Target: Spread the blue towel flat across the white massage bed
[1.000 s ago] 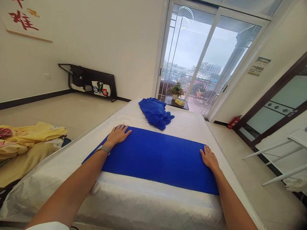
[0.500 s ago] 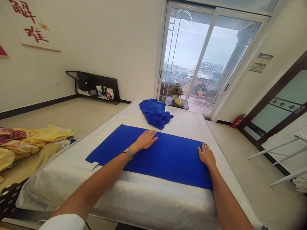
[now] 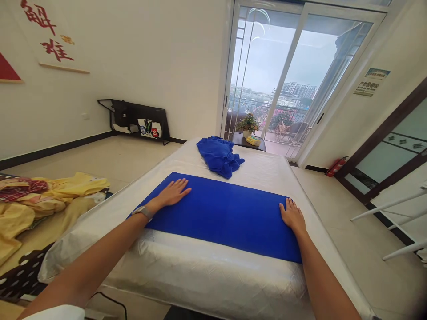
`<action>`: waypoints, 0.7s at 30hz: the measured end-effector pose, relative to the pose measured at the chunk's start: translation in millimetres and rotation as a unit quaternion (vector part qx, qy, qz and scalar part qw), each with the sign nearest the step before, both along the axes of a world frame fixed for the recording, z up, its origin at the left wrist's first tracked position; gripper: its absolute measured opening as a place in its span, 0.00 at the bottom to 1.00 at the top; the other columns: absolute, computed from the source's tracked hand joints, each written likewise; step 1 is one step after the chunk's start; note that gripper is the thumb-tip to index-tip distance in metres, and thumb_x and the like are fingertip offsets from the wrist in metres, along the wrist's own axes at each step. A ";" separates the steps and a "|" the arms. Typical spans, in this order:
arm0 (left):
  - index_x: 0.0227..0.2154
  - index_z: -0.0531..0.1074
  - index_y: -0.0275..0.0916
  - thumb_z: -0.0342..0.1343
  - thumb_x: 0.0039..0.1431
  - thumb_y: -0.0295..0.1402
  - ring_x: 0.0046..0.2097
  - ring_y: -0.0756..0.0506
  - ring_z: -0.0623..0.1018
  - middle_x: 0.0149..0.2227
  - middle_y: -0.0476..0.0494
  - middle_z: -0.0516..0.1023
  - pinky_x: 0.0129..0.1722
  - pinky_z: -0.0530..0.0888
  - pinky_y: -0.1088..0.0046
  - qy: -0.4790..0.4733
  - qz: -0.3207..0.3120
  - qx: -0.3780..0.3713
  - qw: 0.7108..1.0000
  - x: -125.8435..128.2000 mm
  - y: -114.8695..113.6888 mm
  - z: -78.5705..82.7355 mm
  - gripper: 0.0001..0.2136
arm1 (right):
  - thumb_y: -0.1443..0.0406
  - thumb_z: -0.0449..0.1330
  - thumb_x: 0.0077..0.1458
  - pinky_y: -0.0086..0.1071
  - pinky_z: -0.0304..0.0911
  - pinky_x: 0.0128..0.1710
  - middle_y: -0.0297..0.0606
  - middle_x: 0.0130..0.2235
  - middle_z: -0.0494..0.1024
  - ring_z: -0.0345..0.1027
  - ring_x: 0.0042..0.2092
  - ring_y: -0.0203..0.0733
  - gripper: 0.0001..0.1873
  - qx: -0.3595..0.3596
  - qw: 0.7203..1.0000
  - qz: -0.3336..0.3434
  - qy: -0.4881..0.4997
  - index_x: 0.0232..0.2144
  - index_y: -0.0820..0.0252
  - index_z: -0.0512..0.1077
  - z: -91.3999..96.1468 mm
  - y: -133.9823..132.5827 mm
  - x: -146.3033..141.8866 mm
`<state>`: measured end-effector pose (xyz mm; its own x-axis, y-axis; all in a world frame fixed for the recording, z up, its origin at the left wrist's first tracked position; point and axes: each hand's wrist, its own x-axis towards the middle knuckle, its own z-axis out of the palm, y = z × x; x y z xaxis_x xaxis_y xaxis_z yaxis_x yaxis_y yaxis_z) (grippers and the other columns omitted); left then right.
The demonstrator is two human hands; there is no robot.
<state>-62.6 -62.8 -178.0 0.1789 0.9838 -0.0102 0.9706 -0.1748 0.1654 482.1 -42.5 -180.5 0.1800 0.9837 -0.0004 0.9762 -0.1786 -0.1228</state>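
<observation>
A flat, folded blue cloth (image 3: 227,218) lies smooth across the near part of a mattress (image 3: 207,271) in a pale, shiny cover. Resting flat on the cloth's left part is my left hand (image 3: 171,193), open, with its fingers spread and a watch at the wrist. My right hand (image 3: 293,214) lies open, palm down, at the cloth's right edge. Beyond the folded cloth sits a crumpled blue cloth (image 3: 220,156), which neither hand touches.
Yellow bedding (image 3: 50,195) is heaped at the left. A small dark table (image 3: 262,144) with a potted plant (image 3: 247,124) and a yellow packet (image 3: 253,141) stands past the mattress. At the right are a fire extinguisher (image 3: 336,166) and white metal legs (image 3: 387,204).
My left hand has slid left across the folded cloth, from near its middle to its left part. My right hand stays at the right edge. The view has shifted slightly.
</observation>
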 end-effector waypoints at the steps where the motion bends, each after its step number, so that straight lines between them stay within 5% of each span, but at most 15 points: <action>1: 0.73 0.48 0.35 0.31 0.70 0.54 0.75 0.39 0.47 0.74 0.36 0.47 0.71 0.48 0.53 0.010 0.035 -0.002 0.999 -22.1 -2.8 -0.3 0.37 | 0.49 0.32 0.69 0.43 0.34 0.73 0.42 0.75 0.44 0.35 0.75 0.45 0.41 0.000 1.000 0.000 -0.001 0.74 0.70 0.44 -0.3 0.5 -0.1; 5: 0.73 0.47 0.31 0.31 0.69 0.54 0.75 0.37 0.49 0.74 0.34 0.46 0.71 0.50 0.52 0.031 0.128 0.009 0.991 -72.0 -14.4 -1.8 0.38 | 0.50 0.32 0.69 0.43 0.36 0.72 0.42 0.75 0.44 0.36 0.75 0.45 0.41 -0.003 1.000 -0.001 -0.010 0.74 0.70 0.44 1.8 0.4 -2.5; 12: 0.73 0.47 0.29 0.30 0.69 0.55 0.75 0.36 0.49 0.75 0.34 0.46 0.71 0.50 0.52 0.021 0.127 0.024 0.991 -66.2 -17.5 -4.0 0.40 | 0.65 0.37 0.67 0.50 0.26 0.72 0.54 0.72 0.54 0.36 0.75 0.51 0.34 0.088 0.986 0.027 -0.136 0.69 0.79 0.56 24.7 -21.3 -33.0; 15: 0.73 0.48 0.30 0.30 0.69 0.55 0.75 0.37 0.49 0.74 0.34 0.47 0.71 0.51 0.52 0.019 0.130 0.031 0.991 -67.2 -15.8 -6.6 0.40 | 0.67 0.40 0.65 0.49 0.27 0.72 0.55 0.72 0.56 0.36 0.75 0.52 0.33 0.123 0.980 0.071 -0.141 0.69 0.77 0.58 36.1 -37.1 -80.3; 21: 0.73 0.47 0.32 0.29 0.69 0.56 0.75 0.38 0.49 0.75 0.36 0.47 0.71 0.49 0.54 0.015 0.135 0.030 0.990 -68.3 -16.4 -6.6 0.40 | 0.55 0.35 0.71 0.43 0.31 0.73 0.47 0.74 0.49 0.37 0.75 0.47 0.36 0.062 0.969 0.238 -0.023 0.72 0.72 0.52 36.7 -55.1 -205.6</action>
<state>-130.9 -79.2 -184.6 -0.0909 0.9946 0.0491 0.9875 0.0837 0.1339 276.5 -97.6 -143.8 -0.2970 0.9473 0.1202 0.9495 0.3063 -0.0680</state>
